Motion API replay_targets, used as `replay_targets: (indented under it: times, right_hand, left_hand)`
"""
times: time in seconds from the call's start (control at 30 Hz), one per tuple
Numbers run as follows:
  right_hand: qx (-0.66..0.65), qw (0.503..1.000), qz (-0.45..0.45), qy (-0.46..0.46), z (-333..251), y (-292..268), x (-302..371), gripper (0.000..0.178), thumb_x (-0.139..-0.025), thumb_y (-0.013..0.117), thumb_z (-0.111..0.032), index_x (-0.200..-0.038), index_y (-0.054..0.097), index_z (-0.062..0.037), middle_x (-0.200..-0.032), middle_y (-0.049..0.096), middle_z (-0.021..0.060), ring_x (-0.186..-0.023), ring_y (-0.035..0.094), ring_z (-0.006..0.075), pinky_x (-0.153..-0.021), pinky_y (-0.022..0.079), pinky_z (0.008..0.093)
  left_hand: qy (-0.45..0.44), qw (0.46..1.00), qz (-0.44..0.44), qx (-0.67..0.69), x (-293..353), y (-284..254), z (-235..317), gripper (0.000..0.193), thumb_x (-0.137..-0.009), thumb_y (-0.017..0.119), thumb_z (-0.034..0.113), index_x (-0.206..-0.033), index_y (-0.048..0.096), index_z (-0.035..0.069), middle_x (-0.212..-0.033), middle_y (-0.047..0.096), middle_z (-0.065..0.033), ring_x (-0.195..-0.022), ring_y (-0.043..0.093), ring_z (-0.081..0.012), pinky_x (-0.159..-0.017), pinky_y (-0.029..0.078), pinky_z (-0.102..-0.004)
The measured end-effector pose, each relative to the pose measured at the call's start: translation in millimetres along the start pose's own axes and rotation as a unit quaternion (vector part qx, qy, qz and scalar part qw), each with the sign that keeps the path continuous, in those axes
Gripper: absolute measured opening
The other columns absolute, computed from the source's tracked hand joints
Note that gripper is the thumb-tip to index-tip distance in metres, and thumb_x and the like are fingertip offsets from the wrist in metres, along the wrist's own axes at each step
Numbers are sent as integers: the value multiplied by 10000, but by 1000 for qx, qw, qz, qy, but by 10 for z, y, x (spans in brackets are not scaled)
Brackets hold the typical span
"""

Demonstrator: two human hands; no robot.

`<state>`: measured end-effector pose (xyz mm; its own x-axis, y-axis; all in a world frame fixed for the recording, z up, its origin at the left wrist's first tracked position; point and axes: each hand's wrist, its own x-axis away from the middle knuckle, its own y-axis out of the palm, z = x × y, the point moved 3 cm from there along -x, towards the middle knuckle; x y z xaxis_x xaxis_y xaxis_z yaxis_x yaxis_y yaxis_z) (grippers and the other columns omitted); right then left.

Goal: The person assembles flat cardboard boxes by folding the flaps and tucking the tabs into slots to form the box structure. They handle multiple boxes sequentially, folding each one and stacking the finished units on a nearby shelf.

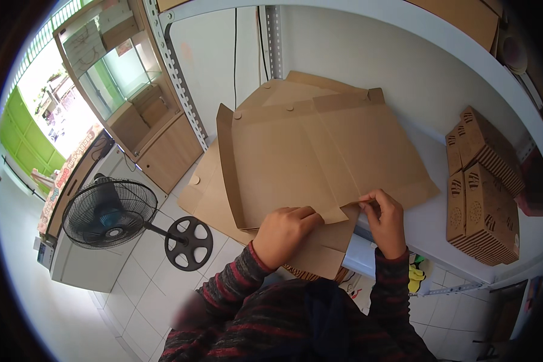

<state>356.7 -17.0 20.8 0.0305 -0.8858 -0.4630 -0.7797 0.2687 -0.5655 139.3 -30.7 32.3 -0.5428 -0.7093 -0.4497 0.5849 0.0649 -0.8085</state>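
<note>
A brown cardboard box blank [283, 160] lies partly folded in front of me, with its left side wall raised and its right part spread flat. My left hand [286, 235] is closed over its near edge, fingers curled onto the cardboard. Between the thumb and fingers of my right hand [385, 222] is a corner of the blank's near edge, beside a slit. More flat cardboard sheets [286, 92] lie underneath and stick out behind, at the left and toward me. The left fingertips are partly hidden from view.
Stacks of folded brown printed boxes [479, 208] stand at the right on the white shelf [416, 136]. A metal shelf beam [368, 18] crosses above. On the tiled floor at the left is a black fan [110, 214], near a wood and glass cabinet [169, 148].
</note>
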Motion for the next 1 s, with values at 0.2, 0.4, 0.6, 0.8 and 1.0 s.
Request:
replay_targets:
  times: [0.2, 0.4, 0.6, 0.8, 1.0]
  right_hand:
    - [9, 998, -4, -66, -296, 15, -150, 131, -823, 657, -19, -915, 564, -4, -809, 642, 133, -730, 662, 279, -642, 506, 357]
    - [152, 962, -112, -195, -669, 180, -149, 145, -804, 662, -73, -884, 545, -43, -821, 609, 135, -738, 624, 333, -634, 495, 435]
    - [132, 953, -153, -226, -827, 171, -31, 190, -750, 698, -61, -909, 602, -21, -906, 607, 146, -782, 611, 363, -664, 489, 444]
    - [147, 944, -127, -268, -743, 199, -20, 115, -736, 655, 11, -835, 597, 3, -859, 582, 127, -714, 595, 338, -609, 478, 427]
    - [166, 943, -112, -266, -687, 232, -32, 98, -708, 605, 54, -788, 576, 6, -844, 581, 121, -719, 606, 332, -606, 479, 426]
  left_hand:
    - [-16, 999, -2, 28, -44, 58, 12, 141, -777, 590, 63, -903, 654, 75, -863, 647, -78, -757, 650, -300, -688, 529, -385]
    - [-67, 989, 44, 123, -36, 39, -95, 164, -821, 620, 68, -977, 593, 30, -967, 621, -147, -789, 652, -328, -699, 527, -398]
    - [-76, 972, 27, 221, 15, 135, -79, 299, -844, 580, 69, -1120, 505, -19, -1007, 590, -223, -950, 609, -390, -823, 487, -425]
    - [-20, 995, 0, 99, -131, 148, -158, 168, -833, 596, 99, -971, 622, 7, -942, 615, -168, -915, 604, -362, -791, 485, -423]
    - [-21, 983, -26, 180, -260, 91, -231, 100, -797, 644, 88, -841, 637, -1, -795, 633, -180, -788, 626, -359, -720, 494, -420]
